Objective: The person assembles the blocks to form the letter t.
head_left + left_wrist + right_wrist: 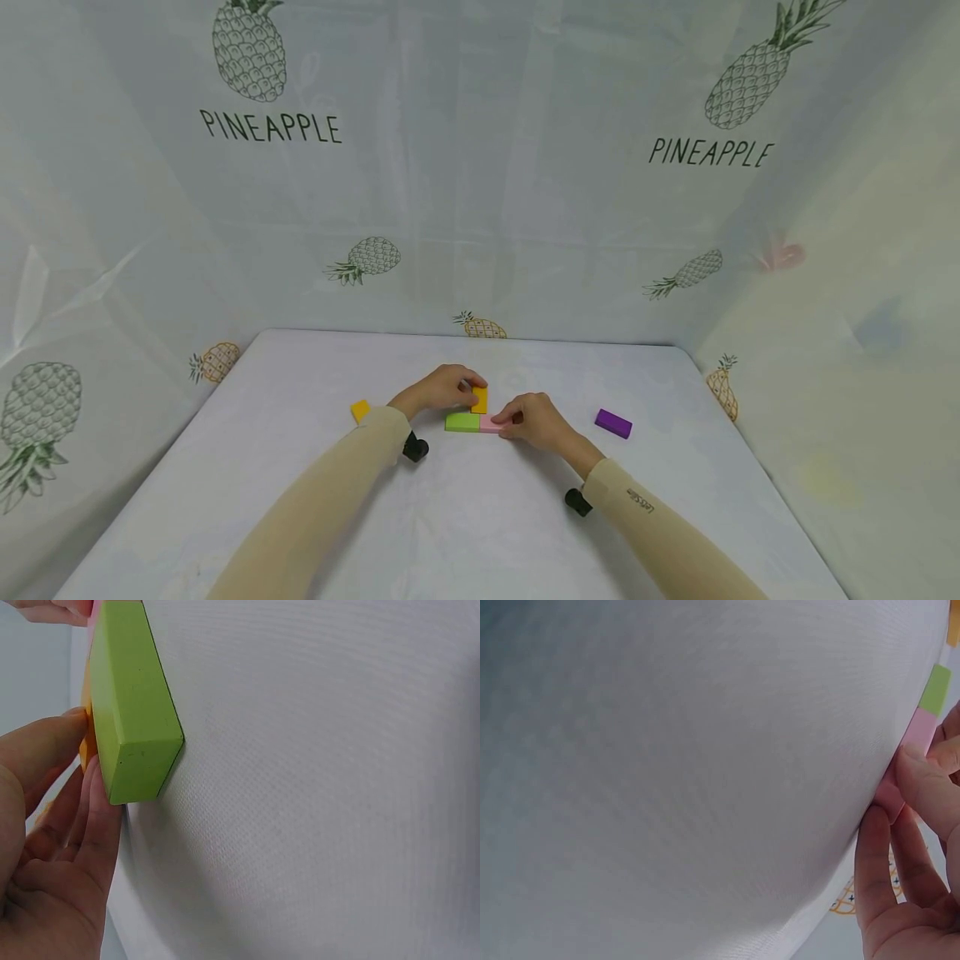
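A green block [462, 422] and a pink block [490, 424] lie end to end in a row on the table. My left hand [447, 387] pinches an orange-yellow block [480, 400] between thumb and fingers, upright over the place where the two meet. In the left wrist view this block [88, 742] is mostly hidden behind the green block [135, 697]. My right hand [542, 422] grips the right end of the pink block, thumb on one side; the right wrist view shows the fingers around the pink block's end [891, 799].
A purple block [613, 423] lies to the right, beyond my right hand. Another yellow block [360, 410] is at the left, partly behind my left sleeve [330, 492]. A white cloth with pineapple prints hangs behind the table [480, 525] and along its sides.
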A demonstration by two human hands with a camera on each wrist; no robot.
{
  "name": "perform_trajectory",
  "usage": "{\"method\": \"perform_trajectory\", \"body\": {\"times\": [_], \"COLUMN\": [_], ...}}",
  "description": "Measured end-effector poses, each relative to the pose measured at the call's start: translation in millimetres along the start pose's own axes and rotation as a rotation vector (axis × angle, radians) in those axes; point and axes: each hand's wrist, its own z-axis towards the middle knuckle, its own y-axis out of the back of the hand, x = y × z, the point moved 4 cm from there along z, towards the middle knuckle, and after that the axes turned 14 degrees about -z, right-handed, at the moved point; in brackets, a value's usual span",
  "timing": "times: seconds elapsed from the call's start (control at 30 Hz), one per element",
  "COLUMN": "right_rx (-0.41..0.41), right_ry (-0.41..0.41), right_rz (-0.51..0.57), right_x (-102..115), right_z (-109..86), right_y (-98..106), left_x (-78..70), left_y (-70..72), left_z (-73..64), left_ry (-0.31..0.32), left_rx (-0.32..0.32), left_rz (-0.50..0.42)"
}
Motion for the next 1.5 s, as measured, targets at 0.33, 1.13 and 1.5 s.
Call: {"method": "perform_trajectory", "body": {"times": [0.33, 1.13, 1.5], "right_rx": [0.001, 0.020, 0.018], "right_ry": [0.001, -0.022, -0.011], "right_rz": [-0.011, 0.006, 0.003], "right_x": [-0.9, -3.0, -3.9], "right_z": [0.1, 1.1, 2.5], "right_y": [-0.7, -2.7, -2.0], "left_x": [2.5, -2.4, 1.2], "left_y": [-0.4, -1.6, 3.3], "left_z": [1.0, -0.7, -1.7], "left_ry": [0.004, 0.021, -0.018], "left_rx": [-0.003, -0.003, 0.017], "left_rz": [-0.002, 0.005, 0.015]}}
